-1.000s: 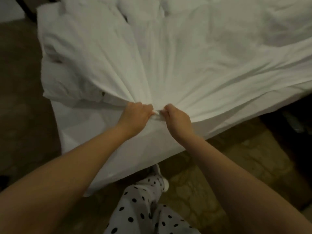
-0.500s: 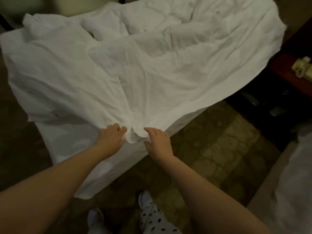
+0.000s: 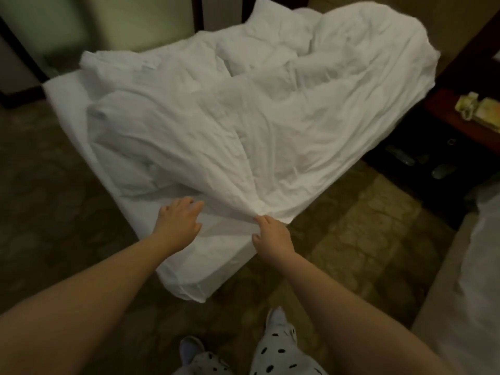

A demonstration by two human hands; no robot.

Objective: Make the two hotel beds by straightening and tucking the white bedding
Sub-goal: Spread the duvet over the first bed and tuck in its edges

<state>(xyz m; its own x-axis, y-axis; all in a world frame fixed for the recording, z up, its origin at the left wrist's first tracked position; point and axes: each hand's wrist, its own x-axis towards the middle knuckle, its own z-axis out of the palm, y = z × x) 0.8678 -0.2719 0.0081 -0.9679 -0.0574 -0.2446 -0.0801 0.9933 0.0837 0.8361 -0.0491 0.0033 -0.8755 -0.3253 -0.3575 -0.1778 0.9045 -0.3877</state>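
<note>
Your right hand pinches the gathered edge of the white sheet over the mattress corner (creases fan out from there); your left hand, fingers spread, rests just beside it on the mattress.

Dim yellowish room light; soft overall blur; wide-angle bending at edges; dark corners.
</note>
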